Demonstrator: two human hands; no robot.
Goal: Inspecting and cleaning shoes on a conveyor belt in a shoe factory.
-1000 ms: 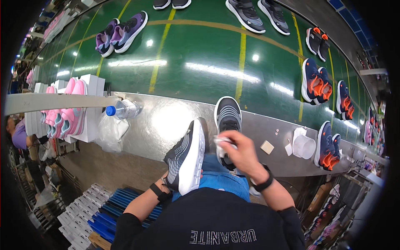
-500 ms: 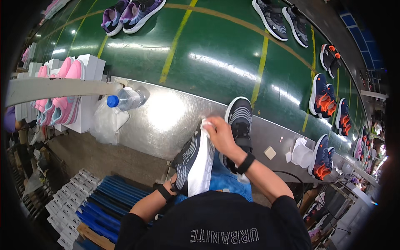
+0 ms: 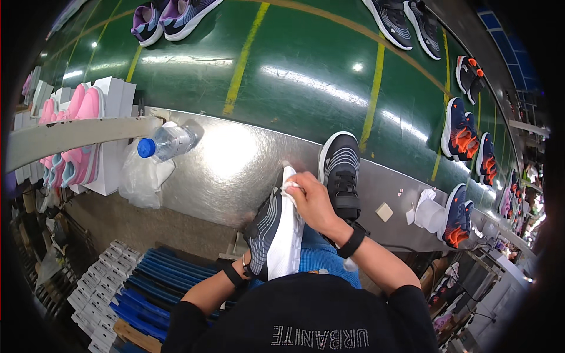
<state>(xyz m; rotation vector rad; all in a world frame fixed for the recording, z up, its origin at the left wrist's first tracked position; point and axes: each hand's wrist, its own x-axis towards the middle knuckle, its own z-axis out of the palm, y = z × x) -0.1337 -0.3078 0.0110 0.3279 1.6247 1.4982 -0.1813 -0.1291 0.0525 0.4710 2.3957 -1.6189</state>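
A black-and-grey striped sneaker [image 3: 263,226] is turned on its side in front of me, its white sole [image 3: 286,238] facing right and its toe pointing away. My left hand [image 3: 246,262] holds it at the heel end; the fingers are mostly hidden by the shoe. Pinched in my right hand [image 3: 312,200] is a small white cloth [image 3: 290,185], pressed on the sole's edge close to the toe. The matching sneaker [image 3: 342,176] stands upright just right of that hand, on the metal ledge and the green belt's edge.
A metal ledge [image 3: 235,200] borders the green belt [image 3: 294,76], which carries several pairs of sneakers. On the ledge are a clear bottle with a blue cap [image 3: 146,147], a beige block [image 3: 384,212] and a white roll [image 3: 430,216]. A pale metal bar [image 3: 76,136] crosses at left, before pink shoes [image 3: 82,138].
My right hand with the cloth has shifted slightly down along the sole's edge near the toe. The held sneaker stays almost where it was, and the view has turned a little.
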